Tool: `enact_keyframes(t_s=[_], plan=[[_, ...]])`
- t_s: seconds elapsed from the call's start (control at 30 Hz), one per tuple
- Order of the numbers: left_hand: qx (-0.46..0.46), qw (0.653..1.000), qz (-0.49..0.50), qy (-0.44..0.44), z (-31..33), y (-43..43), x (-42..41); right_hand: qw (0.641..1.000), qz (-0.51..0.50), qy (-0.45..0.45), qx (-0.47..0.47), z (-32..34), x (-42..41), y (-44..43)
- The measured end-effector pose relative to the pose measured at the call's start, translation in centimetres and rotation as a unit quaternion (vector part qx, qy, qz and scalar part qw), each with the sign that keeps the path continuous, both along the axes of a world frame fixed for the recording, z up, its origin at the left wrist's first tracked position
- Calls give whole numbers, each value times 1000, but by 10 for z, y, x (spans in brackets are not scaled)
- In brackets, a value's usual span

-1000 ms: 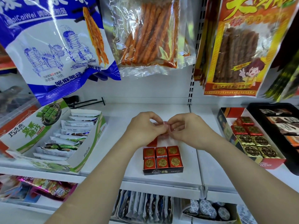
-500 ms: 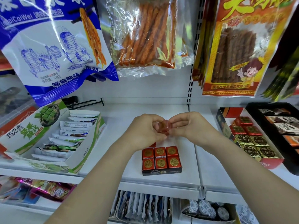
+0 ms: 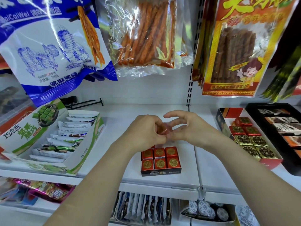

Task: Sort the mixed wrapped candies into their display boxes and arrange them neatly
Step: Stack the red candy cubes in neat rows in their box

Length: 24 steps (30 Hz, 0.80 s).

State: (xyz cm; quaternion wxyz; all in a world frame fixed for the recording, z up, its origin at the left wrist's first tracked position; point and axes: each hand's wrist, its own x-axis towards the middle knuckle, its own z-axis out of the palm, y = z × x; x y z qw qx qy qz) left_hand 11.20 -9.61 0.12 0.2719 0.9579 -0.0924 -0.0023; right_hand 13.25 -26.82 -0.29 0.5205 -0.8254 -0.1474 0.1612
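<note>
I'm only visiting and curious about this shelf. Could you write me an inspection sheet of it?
Surface: white shelf, two panels.
Job's things: red candy held above the small dark box, which shows six red squares; red box holds red and gold candies.
Clutter: green-and-white box of wrapped bars; black tray of bars.
Hands: left hand and right hand both pinch the red candy.
Cables: nothing seen.
Surroundings: hanging snack bags above; packets on the lower shelf.
</note>
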Motion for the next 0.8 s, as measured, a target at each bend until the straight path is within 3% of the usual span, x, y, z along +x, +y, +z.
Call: enact_keyframes(t_s=[0.1, 0.47, 0.6, 0.8], plan=[[28, 1000, 0, -13, 1, -1, 0, 997, 30, -50, -40, 3, -1, 1], [-24, 998, 51, 20, 0, 8, 1, 989, 16, -135, -58, 6, -3, 0], [-101, 992, 74, 20, 2, 11, 2, 979, 22, -190, -69, 6, -5, 5], [-103, 988, 100, 60, 3, 4, 2, 963, -3, -259, -80, -5, -7, 15]])
